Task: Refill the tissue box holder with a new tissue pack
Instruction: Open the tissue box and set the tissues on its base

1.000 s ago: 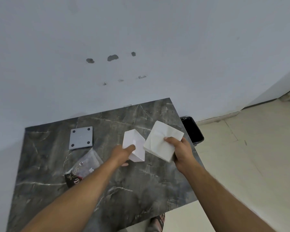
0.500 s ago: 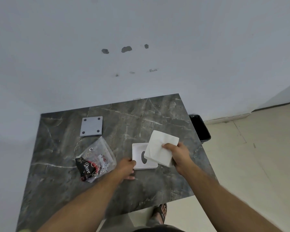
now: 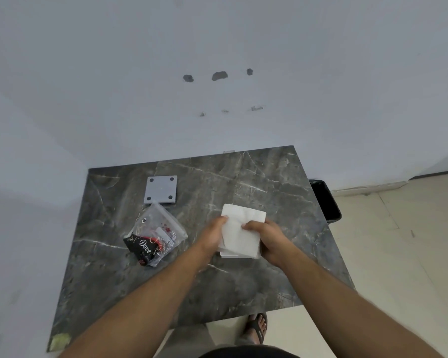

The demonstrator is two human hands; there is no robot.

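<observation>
On the table, left hand and right hand clasp the tissue stack over the white holder; loading seems underway, and next it needs squaring and pressing in.

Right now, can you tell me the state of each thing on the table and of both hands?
Tissue stack: held between both hands, over the white holder.
White holder: mostly hidden under the stack, only its edge shows.
Left hand: gripping the stack's left side.
Right hand: gripping the stack's right side.
Plastic wrapper: crumpled, lying on the table.
Grey plate: lying flat, untouched.
Black bin: upright beside the table.
</observation>
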